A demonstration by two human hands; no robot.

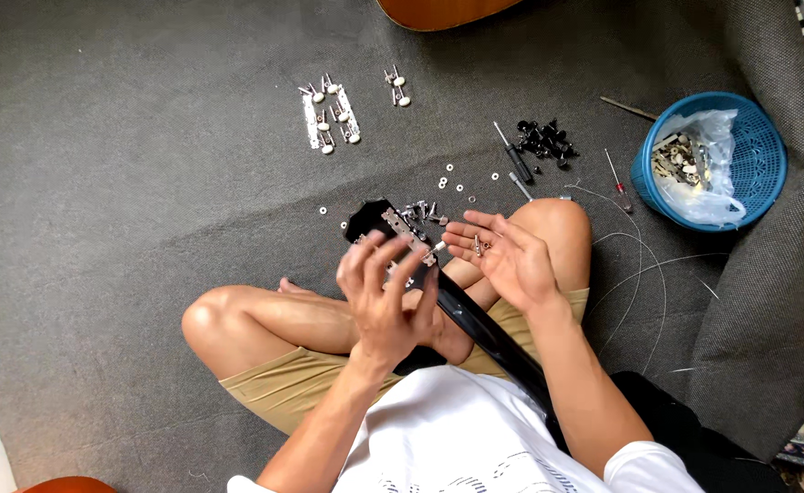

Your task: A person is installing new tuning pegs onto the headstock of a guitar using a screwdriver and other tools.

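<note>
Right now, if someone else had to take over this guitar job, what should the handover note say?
Left hand: on the black guitar neck, fingers at the headstock, where one tuner plate sits.
Right hand: palm up, open, a few small metal parts lying on it.
On the mat: another tuner plate, loose tuners, washers, black pegs, screwdrivers, blue basket with bagged parts.
Done: plate laid on the headstock. Left: whether it is screwed down cannot be told.

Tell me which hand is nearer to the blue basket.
Right. The right hand lies open, palm up, above the right knee, on the side toward the blue basket. The left hand is farther off, on the black guitar headstock.
</note>
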